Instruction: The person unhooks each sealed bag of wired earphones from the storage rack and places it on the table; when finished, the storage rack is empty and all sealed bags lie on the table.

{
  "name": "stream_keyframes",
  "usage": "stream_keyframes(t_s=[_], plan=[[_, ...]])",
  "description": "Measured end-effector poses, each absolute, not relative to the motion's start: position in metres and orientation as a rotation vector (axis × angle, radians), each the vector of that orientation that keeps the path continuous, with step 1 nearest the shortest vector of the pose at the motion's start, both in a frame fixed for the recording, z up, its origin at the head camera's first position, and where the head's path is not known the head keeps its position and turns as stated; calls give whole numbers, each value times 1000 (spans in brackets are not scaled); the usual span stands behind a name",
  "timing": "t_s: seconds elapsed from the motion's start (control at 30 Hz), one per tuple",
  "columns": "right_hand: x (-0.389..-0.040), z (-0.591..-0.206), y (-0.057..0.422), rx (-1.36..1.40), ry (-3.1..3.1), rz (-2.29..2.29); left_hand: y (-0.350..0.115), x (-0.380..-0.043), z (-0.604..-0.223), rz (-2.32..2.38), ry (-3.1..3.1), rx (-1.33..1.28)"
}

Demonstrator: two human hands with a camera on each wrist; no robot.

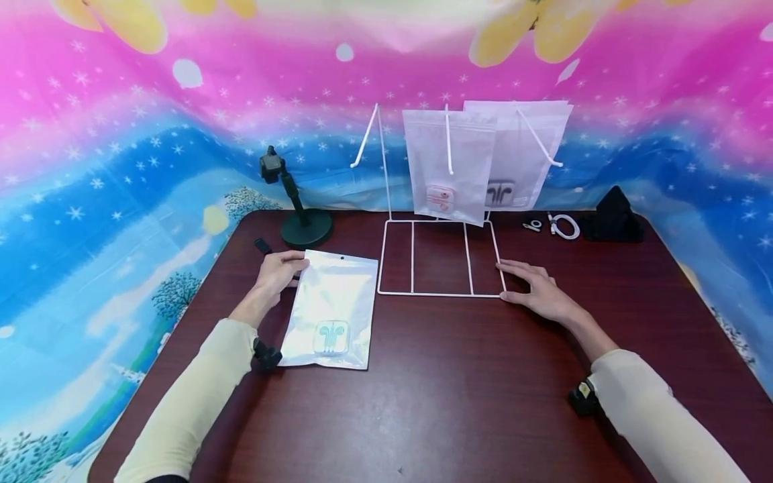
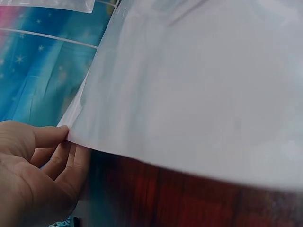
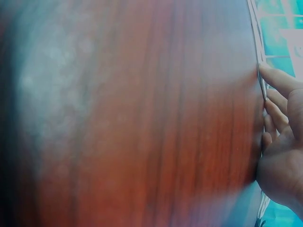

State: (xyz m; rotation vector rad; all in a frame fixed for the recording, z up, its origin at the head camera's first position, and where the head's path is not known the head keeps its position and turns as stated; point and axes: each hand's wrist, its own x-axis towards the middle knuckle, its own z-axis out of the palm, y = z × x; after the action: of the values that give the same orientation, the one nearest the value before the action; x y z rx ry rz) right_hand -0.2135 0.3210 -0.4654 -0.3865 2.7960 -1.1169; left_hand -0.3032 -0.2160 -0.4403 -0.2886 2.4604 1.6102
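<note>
dark woodgrain table (image 1: 459, 376), left hand (image 1: 279, 270) pinching glossy flat pouch (image 1: 331, 315), right hand (image 1: 537, 290) flat-fingered against white wire rack (image 1: 439, 292)

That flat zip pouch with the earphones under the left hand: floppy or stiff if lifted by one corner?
Probably floppy: the pouch is thin film, and the left hand pinches only its top corner. The earphone case sits at the far end, so that end would likely sag and swing. The glossy film may also slide easily on the smooth table.
</note>
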Motion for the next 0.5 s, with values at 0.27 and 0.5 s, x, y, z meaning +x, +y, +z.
stream_keyframes(t_s=[0.27,0.5], plan=[[-214,-464,319,-396,2802,-1113,-217,-308,-442,1579,2474,-318],[-213,-463,318,-393,2820,-1104,-220,-311,-435,1528,2507,-249]])
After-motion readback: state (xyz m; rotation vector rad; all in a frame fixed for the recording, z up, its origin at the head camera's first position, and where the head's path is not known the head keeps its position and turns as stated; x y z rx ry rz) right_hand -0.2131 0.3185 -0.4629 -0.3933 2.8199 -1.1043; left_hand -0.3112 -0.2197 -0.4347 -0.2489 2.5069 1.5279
